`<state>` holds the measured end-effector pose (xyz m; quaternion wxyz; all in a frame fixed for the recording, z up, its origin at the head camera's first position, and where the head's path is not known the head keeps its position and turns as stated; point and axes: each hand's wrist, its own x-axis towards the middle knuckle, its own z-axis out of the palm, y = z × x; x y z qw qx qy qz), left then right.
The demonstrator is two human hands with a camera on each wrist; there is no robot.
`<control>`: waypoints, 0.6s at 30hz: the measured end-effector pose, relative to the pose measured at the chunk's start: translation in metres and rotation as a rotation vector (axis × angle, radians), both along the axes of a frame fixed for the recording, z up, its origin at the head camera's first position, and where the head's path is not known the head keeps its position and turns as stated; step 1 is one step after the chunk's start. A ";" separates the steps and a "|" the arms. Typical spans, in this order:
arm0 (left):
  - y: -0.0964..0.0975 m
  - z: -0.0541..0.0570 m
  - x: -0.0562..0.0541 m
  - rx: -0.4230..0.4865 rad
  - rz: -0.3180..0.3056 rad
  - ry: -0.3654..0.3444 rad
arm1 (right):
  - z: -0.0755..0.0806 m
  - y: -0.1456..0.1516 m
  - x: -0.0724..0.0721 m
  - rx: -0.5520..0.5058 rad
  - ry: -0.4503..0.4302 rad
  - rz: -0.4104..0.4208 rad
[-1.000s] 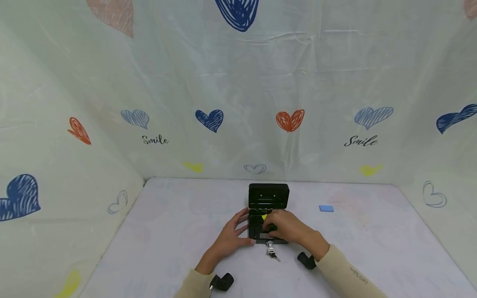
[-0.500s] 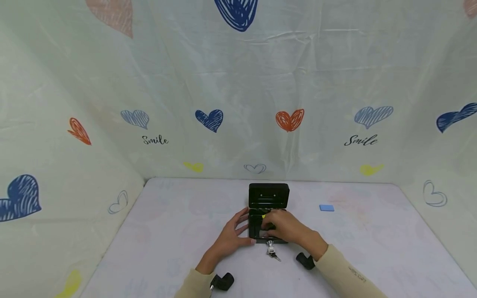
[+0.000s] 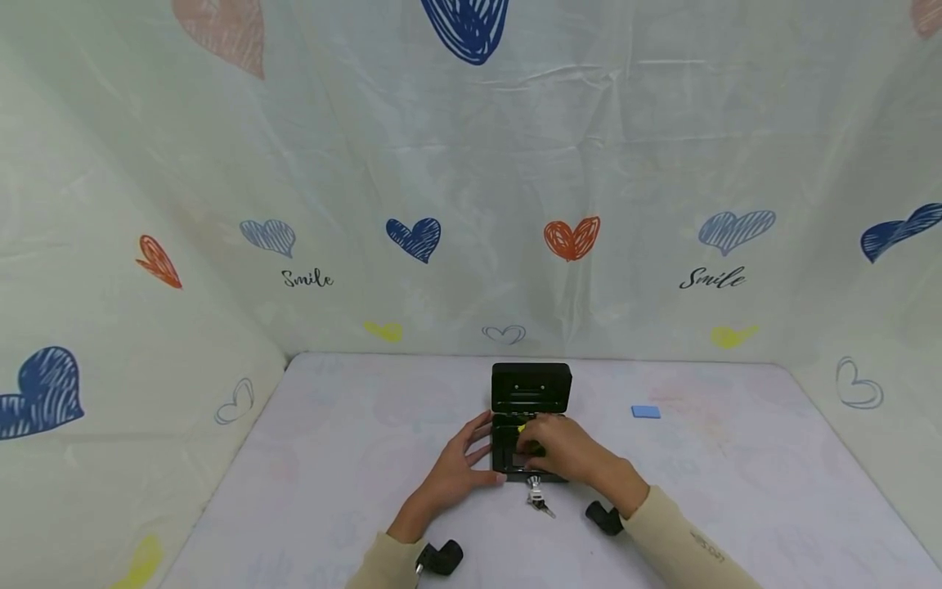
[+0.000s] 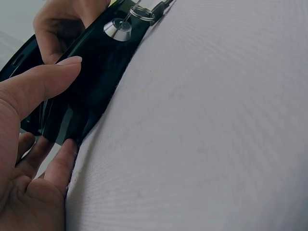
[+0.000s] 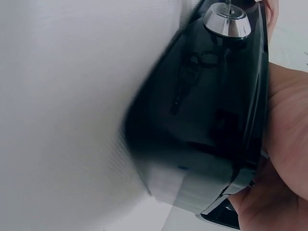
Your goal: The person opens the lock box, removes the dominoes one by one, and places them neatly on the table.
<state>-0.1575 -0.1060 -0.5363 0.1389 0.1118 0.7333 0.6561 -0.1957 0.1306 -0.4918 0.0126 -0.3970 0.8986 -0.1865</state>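
Note:
A black metal cash box (image 3: pixel 504 446) stands on the table with its lid (image 3: pixel 531 388) raised at the back. My left hand (image 3: pixel 450 473) holds its left front corner, thumb over the front rim and fingers against the left side. My right hand (image 3: pixel 570 448) reaches in over the right side with bent fingers; its fingertips are partly hidden, so what they hold cannot be told. Something yellow (image 3: pixel 522 428) shows beside those fingers, and a greyish flat patch (image 3: pixel 519 461) lies below them. Keys (image 3: pixel 540 505) hang from the silver lock (image 4: pixel 118 30) on the front.
On the white table (image 3: pixel 353 442), a small blue flat block (image 3: pixel 645 412) lies right of the box. Black wrist-camera mounts (image 3: pixel 440 558) sit at both sleeves. A pale curtain with printed hearts (image 3: pixel 414 239) hangs behind the table and along its sides.
The right fingers have shifted slightly inside the box, and the greyish patch below them looks different. The left hand, box and blue block have stayed put.

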 end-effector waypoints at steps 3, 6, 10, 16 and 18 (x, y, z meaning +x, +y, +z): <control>0.000 -0.001 0.000 -0.001 -0.006 0.005 | 0.001 0.000 0.000 0.023 0.003 0.004; -0.001 -0.002 -0.001 -0.004 -0.010 0.011 | 0.001 0.000 -0.001 0.036 0.003 0.008; -0.001 -0.001 -0.001 -0.005 -0.014 0.018 | -0.001 0.000 -0.002 0.039 0.007 0.011; -0.001 0.000 0.000 -0.003 -0.020 0.020 | 0.000 0.002 -0.001 0.001 0.047 0.018; -0.001 0.000 0.000 -0.001 -0.021 0.020 | 0.001 0.003 0.000 -0.020 0.074 0.020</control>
